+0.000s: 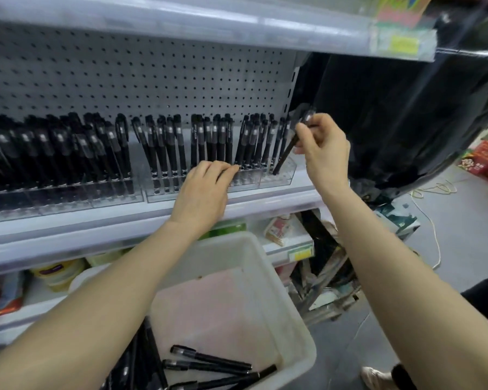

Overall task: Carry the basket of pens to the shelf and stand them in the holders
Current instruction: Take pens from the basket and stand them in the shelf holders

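above the holder point(279, 182), right hand point(321, 149) pinches a tilted pen point(284, 155); left hand point(206, 187) lies relaxed.

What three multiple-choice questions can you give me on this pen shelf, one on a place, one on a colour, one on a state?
1. Where in the holder does the right hand set its pen?
A. left end
B. middle
C. right end

2. What colour are the shelved pens?
A. black
B. red
C. blue

3. How do the loose pens sit in the basket?
A. standing upright
B. lying flat
C. boxed

Answers:
1 C, the pen's tip is at the holder's right end.
2 A, bodies and caps are all black.
3 B, they lie on the basket's floor.
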